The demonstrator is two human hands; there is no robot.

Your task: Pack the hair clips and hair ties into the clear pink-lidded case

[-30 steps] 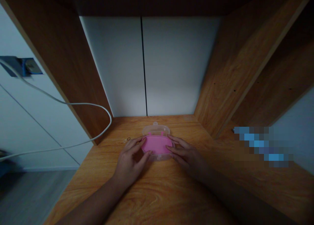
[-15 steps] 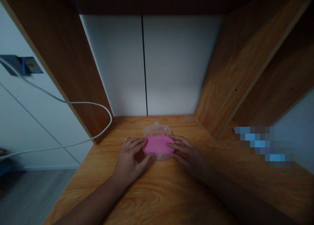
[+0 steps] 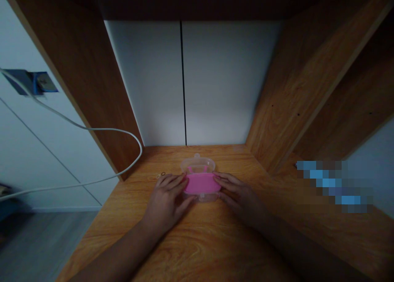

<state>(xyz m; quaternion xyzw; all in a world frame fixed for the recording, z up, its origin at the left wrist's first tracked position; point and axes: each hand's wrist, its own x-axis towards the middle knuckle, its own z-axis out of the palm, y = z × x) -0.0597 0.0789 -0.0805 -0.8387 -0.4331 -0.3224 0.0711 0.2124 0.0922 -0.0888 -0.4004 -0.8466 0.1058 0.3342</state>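
Observation:
A small oval plastic box (image 3: 201,184) with a pink inside lies open on the wooden desk (image 3: 197,241). Its clear lid (image 3: 197,164) is flipped back behind it. My left hand (image 3: 166,200) grips the box's left end, fingers curled round the rim. My right hand (image 3: 238,193) holds the right end the same way. A few tiny rings (image 3: 161,175) lie on the desk just beyond my left fingertips.
Wooden side panels (image 3: 92,89) wall the desk on both sides, with a white back panel (image 3: 197,85) behind. A white cable (image 3: 92,130) loops from a wall socket (image 3: 33,83) at the left. A blurred blue patch (image 3: 334,185) sits at the right.
Both hands have closed in slightly on the box's ends and the box looks a little flatter and narrower. The view has shifted slightly right.

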